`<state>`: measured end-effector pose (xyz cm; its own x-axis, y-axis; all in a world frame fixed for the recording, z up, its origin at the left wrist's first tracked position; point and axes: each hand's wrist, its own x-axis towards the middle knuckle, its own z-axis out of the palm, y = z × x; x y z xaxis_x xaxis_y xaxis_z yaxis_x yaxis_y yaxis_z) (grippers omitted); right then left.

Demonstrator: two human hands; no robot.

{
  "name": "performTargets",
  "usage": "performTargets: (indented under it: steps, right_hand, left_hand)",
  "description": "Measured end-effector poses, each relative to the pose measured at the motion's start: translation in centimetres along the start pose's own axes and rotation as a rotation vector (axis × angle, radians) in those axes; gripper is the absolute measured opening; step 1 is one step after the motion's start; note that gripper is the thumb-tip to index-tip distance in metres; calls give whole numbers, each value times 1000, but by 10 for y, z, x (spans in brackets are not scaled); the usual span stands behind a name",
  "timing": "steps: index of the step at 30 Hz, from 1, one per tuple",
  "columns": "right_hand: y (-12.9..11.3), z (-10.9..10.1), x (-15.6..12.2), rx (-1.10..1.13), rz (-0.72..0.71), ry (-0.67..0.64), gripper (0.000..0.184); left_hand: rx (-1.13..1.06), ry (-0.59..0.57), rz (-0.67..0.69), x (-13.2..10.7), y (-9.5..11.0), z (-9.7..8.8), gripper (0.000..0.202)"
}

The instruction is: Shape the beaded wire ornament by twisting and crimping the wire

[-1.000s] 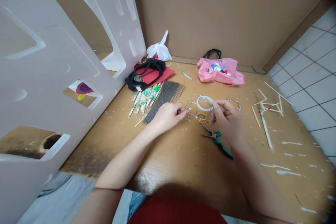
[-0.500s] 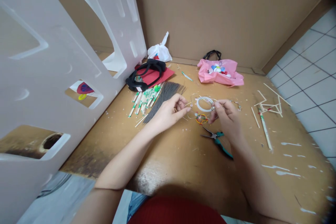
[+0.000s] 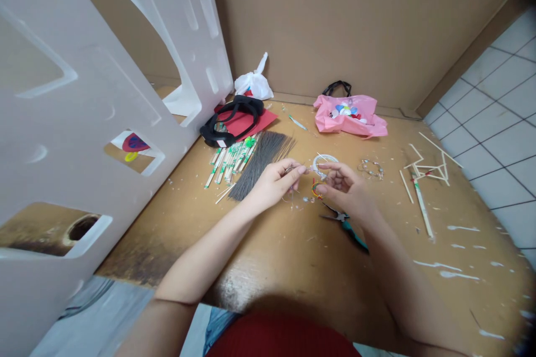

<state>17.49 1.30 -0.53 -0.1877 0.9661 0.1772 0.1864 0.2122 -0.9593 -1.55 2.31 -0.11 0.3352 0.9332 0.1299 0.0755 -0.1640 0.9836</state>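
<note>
The left hand (image 3: 276, 183) and right hand (image 3: 345, 189) stand just apart, both pinching a wire (image 3: 310, 169); a white ring (image 3: 325, 160) sits at eleven o'clock from the right hand, pliers (image 3: 345, 224) at six o'clock.

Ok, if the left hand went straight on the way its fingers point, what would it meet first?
The left hand would probably meet the white ring first, though depth is hard to judge from this view.

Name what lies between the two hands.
In the head view, a white ring and a small coil of coloured wire lie between the left hand and the right hand.
</note>
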Motion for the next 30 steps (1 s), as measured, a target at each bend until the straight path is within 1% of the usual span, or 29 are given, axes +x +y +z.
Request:
performTargets:
  steps: [2,3,4,7,10,13,15,17,18,21,23,27,30]
  right_hand:
    - [-1,0,1,-49,13,52,34]
    - [0,0,1,-51,20,53,29]
    - [1,-1,1,-45,28,43,28]
    - [6,-4,2,15,81,10,36]
    - [12,-5,2,160,207,-18,40]
    - [13,-4,5,280,321,-99,42]
    - [11,-4,6,312,346,-144,42]
    - [7,-6,7,313,331,-155,39]
    - [5,-7,7,302,312,-139,37]
    - [0,-9,7,246,245,-33,33]
    - [-1,-11,8,201,225,23,31]
    - [2,-11,9,145,215,41,32]
    - [4,-10,8,120,193,64,33]
  left_hand:
    - [1,-13,33,-1,1,1,31]
    - [-10,-32,44,-1,1,2,31]
    - [-31,-54,49,-1,1,2,32]
    - [-116,-120,51,0,-3,3,34]
    - [-187,-154,46,2,-9,4,35]
    - [-266,-146,20,5,-15,6,36]
    - [-293,-122,5,5,-16,7,35]
    - [-287,-99,2,6,-15,7,34]
    - [-275,-88,4,6,-14,7,34]
    - [-239,-78,-3,6,-11,5,33]
    - [-237,-84,-19,6,-10,5,33]
    - [-258,-118,-45,7,-13,4,30]
    - [-263,-115,-37,8,-17,4,29]
